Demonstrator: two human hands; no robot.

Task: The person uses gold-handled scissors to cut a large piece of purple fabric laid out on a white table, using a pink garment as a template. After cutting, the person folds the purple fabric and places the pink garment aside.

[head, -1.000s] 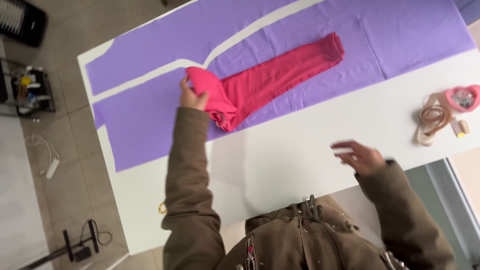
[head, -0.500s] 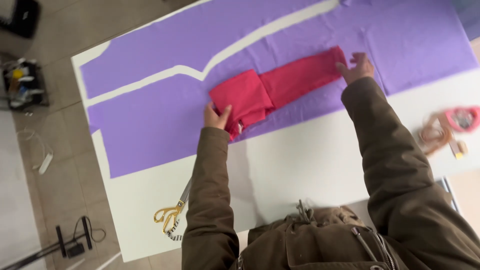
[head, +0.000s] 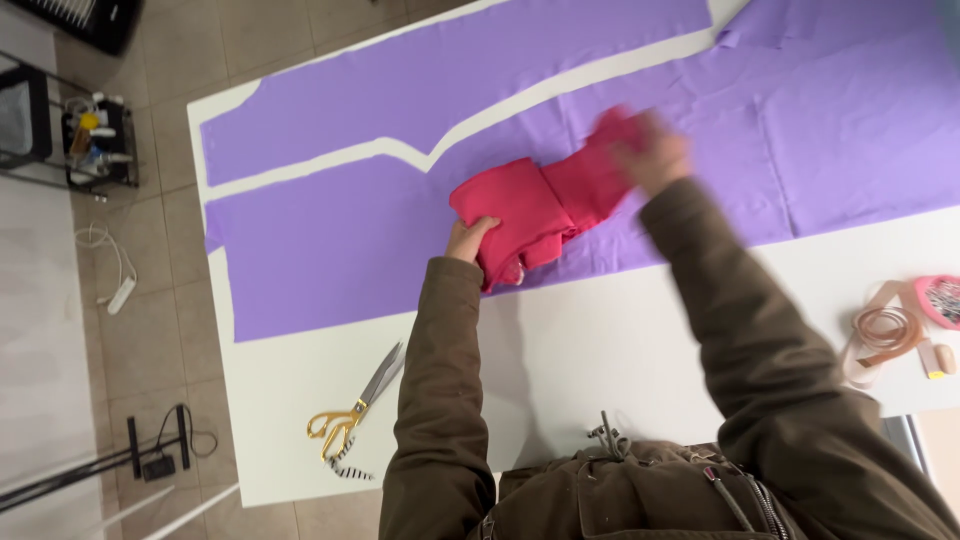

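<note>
1. Since half a second ago the right hand (head: pixel 655 155) has carried the far end of the pink cloth (head: pixel 530 210) inward. The long strip that then lay stretched out on the purple fabric is now gathered into a short, thick bundle.
2. The left hand (head: pixel 470 238) has stayed at the near left edge of the pink cloth, where it was before.
3. The pink cloth lies on the lower purple fabric piece (head: pixel 330 250), near that piece's middle and well in from its cut edges.
4. The left hand's fingers are curled over the pink cloth's near edge and pinch it; the thumb side is hidden under the folds.
5. The right hand is blurred with motion. It sits on the pink cloth's far right end and appears closed on a fold there, though the fingers cannot be told apart.
6. Beyond the pink cloth, a second purple fabric piece (head: pixel 420 90) lies apart from the lower one, with a bare white strip of the table (head: pixel 560 360) between them.
7. On the near side of the pink cloth, down to its left, gold-handled scissors (head: pixel 355 405) lie on the bare table, just off the lower purple piece.
8. Well to the right of the pink cloth, a coiled tan tape (head: pixel 885 335) rests on the table next to a round pink pincushion (head: pixel 940 300) at the picture's edge.
9. Both arms wear dark olive jacket sleeves (head: pixel 440 380).
</note>
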